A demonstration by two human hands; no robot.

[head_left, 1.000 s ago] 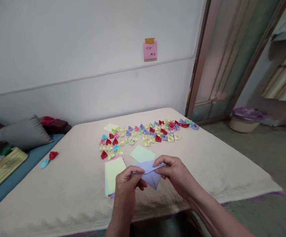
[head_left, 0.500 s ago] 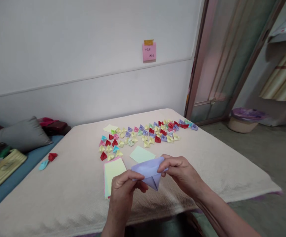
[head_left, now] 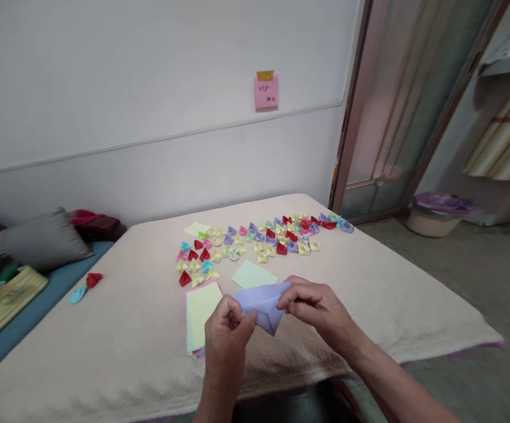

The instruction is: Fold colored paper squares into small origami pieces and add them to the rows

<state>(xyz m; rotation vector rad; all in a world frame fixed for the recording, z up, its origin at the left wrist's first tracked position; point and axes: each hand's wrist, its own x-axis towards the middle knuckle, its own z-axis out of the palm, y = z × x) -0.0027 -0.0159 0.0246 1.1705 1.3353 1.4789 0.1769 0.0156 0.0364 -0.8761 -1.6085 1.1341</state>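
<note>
A partly folded lilac paper (head_left: 261, 304) is pinched between both hands above the near edge of the cream-covered table (head_left: 118, 329). My left hand (head_left: 227, 329) grips its left corner with closed fingers. My right hand (head_left: 314, 310) pinches its right side. Just beyond lie a stack of coloured square sheets (head_left: 201, 314), yellow on top, and a single pale green sheet (head_left: 253, 274).
Several small folded paper pieces (head_left: 255, 239) in red, yellow, lilac, blue and green spread across the table's far half. A red piece (head_left: 93, 278) and a blue piece (head_left: 77, 294) lie at the left. A grey cushion (head_left: 39, 239) sits far left. A pink note (head_left: 266, 92) hangs on the wall.
My hands have drawn closer together, pressing the lilac paper into a tighter fold. My left hand has turned its fingers inward on the left corner.
</note>
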